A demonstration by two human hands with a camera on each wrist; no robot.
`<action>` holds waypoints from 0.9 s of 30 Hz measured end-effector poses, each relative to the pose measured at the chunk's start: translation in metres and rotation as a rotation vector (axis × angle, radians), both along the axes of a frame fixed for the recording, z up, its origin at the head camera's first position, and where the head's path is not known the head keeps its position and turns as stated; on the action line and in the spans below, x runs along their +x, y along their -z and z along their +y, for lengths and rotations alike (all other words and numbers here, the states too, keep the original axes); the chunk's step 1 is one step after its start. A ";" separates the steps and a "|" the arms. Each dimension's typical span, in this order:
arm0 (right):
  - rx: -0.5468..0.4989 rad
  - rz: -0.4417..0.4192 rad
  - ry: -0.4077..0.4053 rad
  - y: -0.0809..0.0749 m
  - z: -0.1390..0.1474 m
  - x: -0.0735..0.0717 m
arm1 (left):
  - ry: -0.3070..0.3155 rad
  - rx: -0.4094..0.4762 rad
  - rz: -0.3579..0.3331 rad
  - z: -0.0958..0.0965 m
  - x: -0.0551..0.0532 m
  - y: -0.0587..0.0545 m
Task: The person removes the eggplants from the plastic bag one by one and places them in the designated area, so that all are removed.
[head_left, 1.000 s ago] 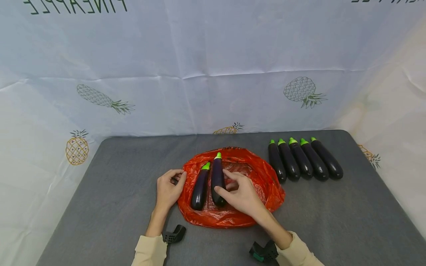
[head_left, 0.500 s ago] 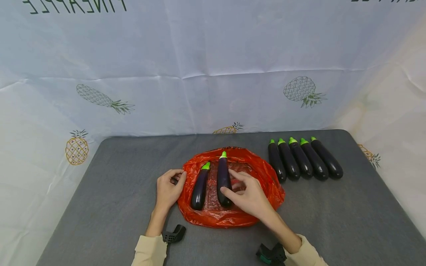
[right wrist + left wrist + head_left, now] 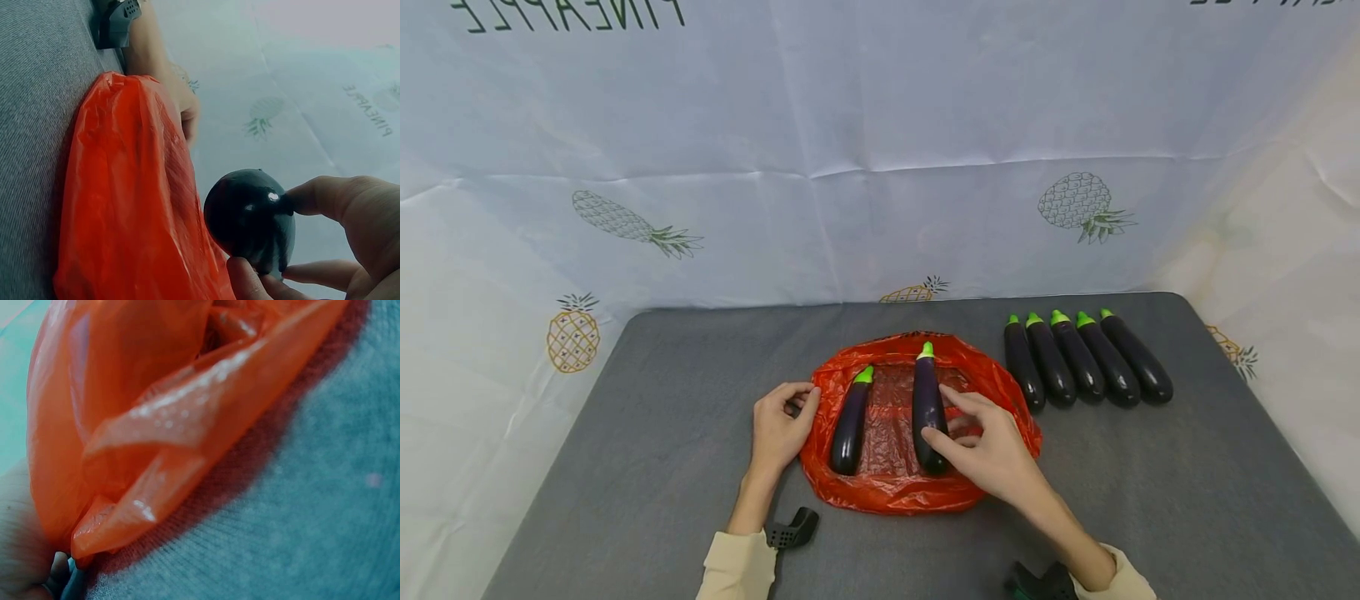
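In the head view a red plastic bag (image 3: 891, 502) lies spread open on the table, its rim rolled outward. One dark purple eggplant (image 3: 850, 429) with a green tip rests inside on the left. My right hand (image 3: 988, 437) grips a second eggplant (image 3: 928, 408) between thumb and fingers over the bag's right half. The right wrist view shows this eggplant (image 3: 244, 215) end-on, raised above the bag's rim. At the left edge, my left hand (image 3: 782, 421) pinches the rim; in the left wrist view the bag (image 3: 150, 425) fills the upper left and most fingers are hidden.
Several more eggplants (image 3: 1078, 360) lie side by side at the back right of the grey table (image 3: 700, 375), tips pointing away. A white curtain (image 3: 850, 217) printed with pineapples hangs behind the table's far edge. Each wrist wears a black camera mount (image 3: 793, 528).
The right hand has carried its eggplant to the right over the bag, away from the eggplant lying inside. The left hand and the bag have stayed in place.
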State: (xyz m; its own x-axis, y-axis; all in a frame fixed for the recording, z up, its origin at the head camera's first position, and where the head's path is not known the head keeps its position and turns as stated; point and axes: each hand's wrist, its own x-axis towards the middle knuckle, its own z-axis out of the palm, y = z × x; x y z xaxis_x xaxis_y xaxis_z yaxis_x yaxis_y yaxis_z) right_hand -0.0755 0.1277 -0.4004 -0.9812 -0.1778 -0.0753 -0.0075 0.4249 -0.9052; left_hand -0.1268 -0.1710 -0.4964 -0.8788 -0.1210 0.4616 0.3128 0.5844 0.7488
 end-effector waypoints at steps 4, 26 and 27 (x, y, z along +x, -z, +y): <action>0.000 0.002 0.008 -0.001 0.006 0.002 | -0.003 -0.004 0.004 0.000 0.000 0.000; 0.007 0.049 0.079 -0.016 0.044 0.026 | -0.012 -0.012 0.000 0.001 0.002 -0.002; 0.020 0.052 0.085 -0.016 0.046 0.027 | -0.010 -0.013 0.001 0.001 0.002 -0.003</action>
